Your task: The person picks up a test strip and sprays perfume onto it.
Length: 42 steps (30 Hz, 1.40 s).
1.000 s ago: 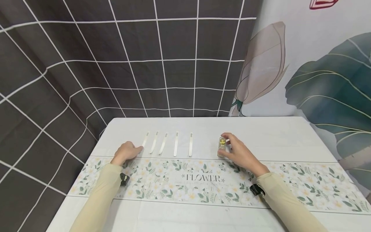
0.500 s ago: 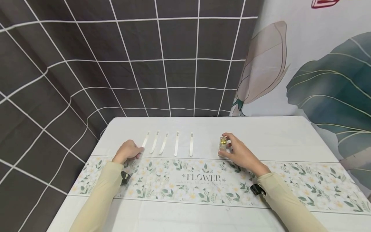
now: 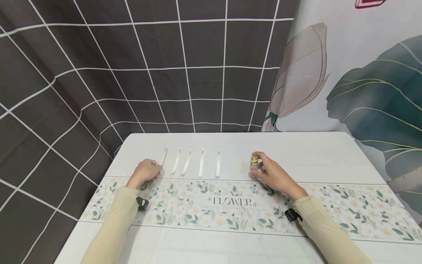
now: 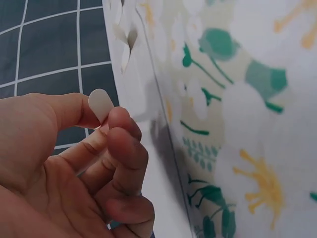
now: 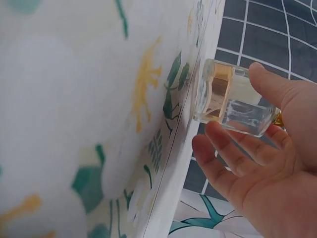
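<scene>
My left hand (image 3: 146, 170) is at the left end of a row of narrow white perfume test strips. It pinches the leftmost test strip (image 3: 163, 155) between thumb and fingers; in the left wrist view the rounded end of that strip (image 4: 101, 103) sticks out of the pinch. Several other strips (image 3: 201, 163) lie side by side to its right, each with small dark print at the far end. On the right, my right hand (image 3: 275, 176) holds a small clear glass perfume bottle (image 5: 237, 99) upright on the table, thumb on one side and fingers on the other. Its gold-coloured neck (image 3: 254, 159) faces up.
The white table (image 3: 306, 157) has a printed floral band with the word FLOWER (image 3: 232, 202) across it. A dark curtain with white grid lines (image 3: 204, 84) hangs behind and at the left; a leaf-patterned curtain (image 3: 349, 91) hangs at the right.
My left hand has taken the leftmost strip between its fingers, and the strip has tilted up and shifted slightly left. The right hand stays at the bottle.
</scene>
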{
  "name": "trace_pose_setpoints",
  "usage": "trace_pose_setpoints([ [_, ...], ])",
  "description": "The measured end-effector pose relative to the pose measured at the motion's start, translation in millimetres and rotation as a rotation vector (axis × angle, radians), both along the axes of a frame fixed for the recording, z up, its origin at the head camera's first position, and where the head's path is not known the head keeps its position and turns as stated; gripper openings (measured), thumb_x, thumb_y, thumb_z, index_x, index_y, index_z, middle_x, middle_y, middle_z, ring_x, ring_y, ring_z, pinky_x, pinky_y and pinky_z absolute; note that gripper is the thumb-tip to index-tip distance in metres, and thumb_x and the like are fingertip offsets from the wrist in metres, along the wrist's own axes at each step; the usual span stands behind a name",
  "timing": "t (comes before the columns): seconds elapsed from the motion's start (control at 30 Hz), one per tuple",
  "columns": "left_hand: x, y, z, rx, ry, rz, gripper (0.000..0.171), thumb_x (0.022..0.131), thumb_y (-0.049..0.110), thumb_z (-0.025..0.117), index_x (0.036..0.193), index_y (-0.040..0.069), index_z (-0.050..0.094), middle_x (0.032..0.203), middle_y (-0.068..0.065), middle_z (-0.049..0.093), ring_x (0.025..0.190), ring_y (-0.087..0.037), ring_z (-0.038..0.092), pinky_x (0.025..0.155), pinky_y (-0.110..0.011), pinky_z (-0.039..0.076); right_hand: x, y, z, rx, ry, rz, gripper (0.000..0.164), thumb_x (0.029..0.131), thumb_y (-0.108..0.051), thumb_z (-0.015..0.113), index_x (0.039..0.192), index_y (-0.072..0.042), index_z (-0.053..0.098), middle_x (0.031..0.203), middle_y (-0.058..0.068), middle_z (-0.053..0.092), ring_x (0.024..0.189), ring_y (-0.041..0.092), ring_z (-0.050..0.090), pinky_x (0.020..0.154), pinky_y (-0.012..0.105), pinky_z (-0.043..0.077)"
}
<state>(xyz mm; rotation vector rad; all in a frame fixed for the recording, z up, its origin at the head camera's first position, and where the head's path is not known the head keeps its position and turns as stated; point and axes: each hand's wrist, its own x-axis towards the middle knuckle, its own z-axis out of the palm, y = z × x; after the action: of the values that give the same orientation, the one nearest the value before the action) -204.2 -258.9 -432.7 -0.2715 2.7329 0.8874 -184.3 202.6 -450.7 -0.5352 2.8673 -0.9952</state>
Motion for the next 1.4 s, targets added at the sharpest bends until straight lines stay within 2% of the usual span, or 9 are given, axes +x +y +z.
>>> trace_pose_setpoints([
  [0.13,1.3,-1,3.9,-0.013,0.036,-0.008,0.035,0.101,0.025,0.05,0.075,0.005,0.061,0.058,-0.001,0.051,0.053,-0.015,0.047,0.052,-0.027,0.043,1.7,2,2.0,-0.002,0.015,-0.008,0.07,0.099,-0.035,0.067,0.156,-0.012,0.031,0.13,0.02,0.061,0.102,0.03,0.066,0.085,0.05,0.053],
  [0.4,5.0,1,13.8,0.005,0.138,-0.007,0.035,0.102,0.024,0.049,0.078,0.003,0.064,0.057,-0.001,0.05,0.054,-0.016,0.046,0.052,-0.028,0.041,2.5,3,11.3,-0.056,0.0,-0.022,0.069,0.103,-0.036,0.061,0.159,-0.017,0.027,0.149,0.019,0.046,0.131,0.043,0.053,0.102,0.061,0.047],
  [0.6,10.2,6,22.7,0.016,0.217,-0.022,0.035,0.102,0.023,0.05,0.101,-0.003,0.073,0.067,-0.01,0.064,0.058,-0.016,0.05,0.056,-0.028,0.042,3.5,1,16.8,-0.129,0.031,-0.039,0.066,0.108,-0.037,0.047,0.161,-0.011,0.016,0.143,0.028,0.034,0.122,0.045,0.051,0.1,0.064,0.045],
  [0.73,15.1,8,28.4,0.032,0.254,-0.035,0.035,0.102,0.022,0.05,0.104,-0.005,0.072,0.075,-0.017,0.07,0.059,-0.016,0.052,0.056,-0.029,0.043,5.0,-1,20.3,-0.176,0.049,-0.072,0.068,0.11,-0.039,0.04,0.161,-0.007,0.009,0.145,0.032,0.027,0.124,0.048,0.048,0.104,0.066,0.039],
  [0.93,21.4,11,38.6,0.047,0.328,-0.058,0.033,0.101,0.021,0.05,0.098,-0.003,0.073,0.075,-0.02,0.069,0.054,-0.017,0.047,0.053,-0.029,0.04,8.5,-5,28.4,-0.232,0.026,-0.068,0.073,0.111,-0.042,0.033,0.162,-0.006,-0.004,0.163,0.032,0.006,0.151,0.052,0.014,0.117,0.069,0.02],
  [1.03,24.9,15,45.8,0.054,0.357,-0.064,0.031,0.1,0.021,0.051,0.094,0.0,0.073,0.069,-0.016,0.067,0.051,-0.017,0.043,0.05,-0.029,0.036,11.3,-8,32.8,-0.258,0.06,-0.073,0.069,0.111,-0.036,0.031,0.161,-0.002,-0.004,0.158,0.034,0.012,0.151,0.05,0.015,0.118,0.068,0.018],
  [1.17,30.9,19,56.1,0.056,0.41,-0.066,0.028,0.1,0.018,0.052,0.09,0.002,0.073,0.062,-0.008,0.063,0.049,-0.017,0.042,0.047,-0.028,0.034,14.8,-15,42.8,-0.301,0.152,-0.113,0.062,0.111,-0.028,0.029,0.16,-0.001,0.004,0.144,0.033,0.03,0.139,0.048,0.033,0.114,0.067,0.025],
  [1.27,36.2,22,63.8,0.062,0.453,-0.072,0.026,0.1,0.016,0.053,0.089,0.002,0.073,0.058,-0.003,0.059,0.049,-0.017,0.042,0.046,-0.028,0.033,16.7,-18,53.1,-0.345,0.206,-0.16,0.059,0.11,-0.024,0.031,0.162,-0.01,0.008,0.123,0.028,0.046,0.111,0.042,0.052,0.097,0.059,0.041],
  [1.4,43.1,27,73.9,0.07,0.497,-0.075,0.025,0.1,0.015,0.054,0.089,0.003,0.073,0.053,0.003,0.051,0.048,-0.016,0.039,0.045,-0.027,0.031,19.4,-22,65.2,-0.383,0.258,-0.206,0.06,0.109,-0.02,0.033,0.163,-0.027,0.01,0.09,0.016,0.051,0.074,0.028,0.051,0.072,0.042,0.041],
])
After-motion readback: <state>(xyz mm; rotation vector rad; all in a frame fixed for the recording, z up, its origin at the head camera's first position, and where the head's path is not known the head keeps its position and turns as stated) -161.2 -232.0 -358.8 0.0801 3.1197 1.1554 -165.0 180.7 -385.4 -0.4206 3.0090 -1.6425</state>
